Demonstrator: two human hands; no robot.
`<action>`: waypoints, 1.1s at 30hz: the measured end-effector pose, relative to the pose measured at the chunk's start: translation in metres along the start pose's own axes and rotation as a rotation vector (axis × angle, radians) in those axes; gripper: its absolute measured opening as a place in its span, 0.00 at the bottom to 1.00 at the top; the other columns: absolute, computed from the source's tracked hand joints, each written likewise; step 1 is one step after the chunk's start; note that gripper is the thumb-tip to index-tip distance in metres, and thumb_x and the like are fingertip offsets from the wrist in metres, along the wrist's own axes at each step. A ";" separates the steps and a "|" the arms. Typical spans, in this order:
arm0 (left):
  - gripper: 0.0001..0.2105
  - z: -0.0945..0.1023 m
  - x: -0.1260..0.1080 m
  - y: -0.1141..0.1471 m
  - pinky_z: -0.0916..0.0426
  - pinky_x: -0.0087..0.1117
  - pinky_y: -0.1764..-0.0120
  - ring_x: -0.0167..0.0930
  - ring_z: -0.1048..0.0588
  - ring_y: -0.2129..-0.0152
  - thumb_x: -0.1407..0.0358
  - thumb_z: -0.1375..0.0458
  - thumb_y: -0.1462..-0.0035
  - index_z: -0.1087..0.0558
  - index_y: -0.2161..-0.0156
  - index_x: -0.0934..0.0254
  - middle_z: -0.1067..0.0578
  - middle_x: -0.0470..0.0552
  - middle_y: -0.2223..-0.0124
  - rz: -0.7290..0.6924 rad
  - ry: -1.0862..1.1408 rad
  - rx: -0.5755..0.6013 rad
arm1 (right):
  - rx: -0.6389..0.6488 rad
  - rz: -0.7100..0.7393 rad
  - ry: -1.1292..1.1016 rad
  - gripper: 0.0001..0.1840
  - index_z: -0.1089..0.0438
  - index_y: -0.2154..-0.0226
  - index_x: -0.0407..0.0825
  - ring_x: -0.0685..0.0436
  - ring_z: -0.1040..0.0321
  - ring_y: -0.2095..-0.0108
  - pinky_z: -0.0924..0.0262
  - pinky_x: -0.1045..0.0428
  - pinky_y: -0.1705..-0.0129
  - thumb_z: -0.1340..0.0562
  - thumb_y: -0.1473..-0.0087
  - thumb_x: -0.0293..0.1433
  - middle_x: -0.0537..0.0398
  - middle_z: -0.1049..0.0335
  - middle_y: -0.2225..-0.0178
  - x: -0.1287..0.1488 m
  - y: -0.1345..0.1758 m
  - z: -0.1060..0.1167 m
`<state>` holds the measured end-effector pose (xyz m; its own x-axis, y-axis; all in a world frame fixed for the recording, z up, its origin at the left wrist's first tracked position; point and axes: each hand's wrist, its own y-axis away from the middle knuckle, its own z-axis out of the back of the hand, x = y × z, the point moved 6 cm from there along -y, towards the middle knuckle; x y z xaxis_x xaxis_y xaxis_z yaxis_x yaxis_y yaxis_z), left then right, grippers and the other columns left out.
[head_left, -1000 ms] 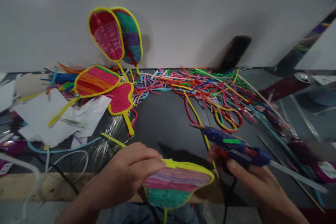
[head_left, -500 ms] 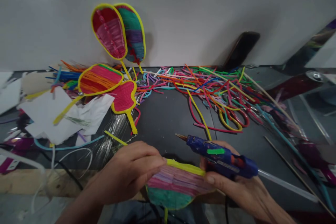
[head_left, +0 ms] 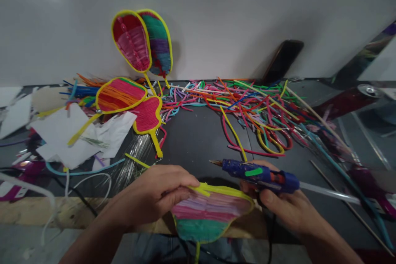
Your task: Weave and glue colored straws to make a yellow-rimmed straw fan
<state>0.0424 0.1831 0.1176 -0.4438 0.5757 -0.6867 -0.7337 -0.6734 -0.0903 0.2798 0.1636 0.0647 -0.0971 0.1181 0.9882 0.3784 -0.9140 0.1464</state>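
My left hand point(head_left: 168, 192) is closed on the upper left edge of a fan-shaped pipe cleaner piece point(head_left: 207, 214). The piece has a yellow rim, with pink, lilac and green rows filling it and a yellow stem pointing down toward me. A loose-looking yellow strip point(head_left: 201, 189) lies along the top rim by my fingertips. My right hand point(head_left: 278, 202) grips a blue hot glue gun point(head_left: 260, 175), its nozzle pointing left above the piece. A clear glue stick point(head_left: 331, 192) sticks out of the gun's back end. The fingers behind the gun are partly hidden.
Several finished-looking pipe cleaner fans point(head_left: 133, 41) lean on the pale wall or lie at the left. A tangle of pipe cleaners point(head_left: 235, 99) runs along the wall. A phone point(head_left: 284, 60) leans there, with a can point(head_left: 349, 101) lying to its right. Paper scraps point(head_left: 62, 132) cover the left.
My right hand has come off the fan piece's right edge and now holds only the glue gun, which is more level. My left hand stays on the rim, and the yellow strip shows more.
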 end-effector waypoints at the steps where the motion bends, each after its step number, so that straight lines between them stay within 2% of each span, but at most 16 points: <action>1: 0.09 0.000 0.001 0.000 0.35 0.21 0.58 0.24 0.25 0.63 0.70 0.47 0.37 0.30 0.53 0.59 0.22 0.46 0.60 -0.004 0.002 -0.013 | 0.007 0.004 0.028 0.28 0.34 0.51 0.52 0.43 0.28 0.68 0.32 0.52 0.68 0.42 0.47 0.53 0.51 0.26 0.67 0.000 -0.001 0.006; 6: 0.08 0.000 0.002 -0.001 0.33 0.19 0.61 0.23 0.23 0.66 0.70 0.47 0.37 0.27 0.56 0.62 0.21 0.47 0.63 -0.032 0.020 -0.096 | 0.055 0.012 0.126 0.28 0.29 0.55 0.53 0.43 0.29 0.69 0.33 0.52 0.68 0.42 0.49 0.55 0.52 0.26 0.68 0.002 -0.005 0.018; 9: 0.07 0.000 0.002 -0.001 0.32 0.19 0.64 0.23 0.22 0.69 0.70 0.46 0.39 0.25 0.59 0.62 0.20 0.47 0.65 -0.010 0.034 -0.158 | 0.010 -0.013 0.107 0.28 0.31 0.54 0.52 0.42 0.28 0.67 0.31 0.51 0.67 0.39 0.50 0.54 0.51 0.25 0.67 0.008 -0.010 0.011; 14: 0.07 0.005 0.000 0.000 0.31 0.18 0.68 0.24 0.21 0.72 0.71 0.44 0.43 0.23 0.62 0.63 0.19 0.47 0.67 0.098 0.033 -0.252 | -0.079 -0.218 0.131 0.26 0.32 0.56 0.53 0.43 0.27 0.70 0.30 0.52 0.68 0.33 0.57 0.44 0.56 0.25 0.70 0.007 -0.009 -0.009; 16: 0.08 0.007 -0.003 0.000 0.31 0.18 0.68 0.24 0.21 0.72 0.73 0.44 0.44 0.22 0.64 0.64 0.19 0.47 0.68 0.111 0.022 -0.272 | -0.104 -0.244 0.150 0.26 0.33 0.57 0.53 0.43 0.26 0.69 0.30 0.51 0.68 0.32 0.59 0.43 0.56 0.25 0.70 0.006 -0.005 -0.012; 22: 0.10 0.011 -0.004 -0.001 0.30 0.22 0.70 0.25 0.21 0.75 0.72 0.45 0.48 0.20 0.66 0.62 0.18 0.47 0.69 0.184 -0.053 -0.269 | -0.087 -0.219 0.062 0.26 0.35 0.56 0.53 0.43 0.26 0.69 0.29 0.50 0.67 0.31 0.57 0.43 0.56 0.25 0.69 0.004 0.001 -0.016; 29: 0.14 0.013 -0.003 0.000 0.33 0.21 0.72 0.23 0.24 0.77 0.73 0.47 0.45 0.21 0.58 0.58 0.19 0.43 0.68 0.167 -0.081 -0.188 | -0.079 -0.211 0.126 0.23 0.36 0.57 0.54 0.43 0.27 0.69 0.29 0.51 0.68 0.32 0.55 0.43 0.57 0.25 0.69 0.010 -0.004 -0.017; 33: 0.15 0.013 -0.002 -0.002 0.32 0.20 0.69 0.22 0.23 0.75 0.75 0.48 0.46 0.21 0.60 0.58 0.18 0.42 0.66 0.121 -0.069 -0.156 | -0.068 -0.186 0.082 0.23 0.37 0.57 0.54 0.44 0.26 0.70 0.29 0.52 0.68 0.33 0.54 0.41 0.58 0.25 0.70 0.012 -0.006 -0.020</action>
<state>0.0377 0.1892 0.1291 -0.5623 0.5131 -0.6485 -0.5867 -0.8002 -0.1244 0.2584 0.1631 0.0744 -0.2349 0.2577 0.9372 0.2846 -0.9037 0.3198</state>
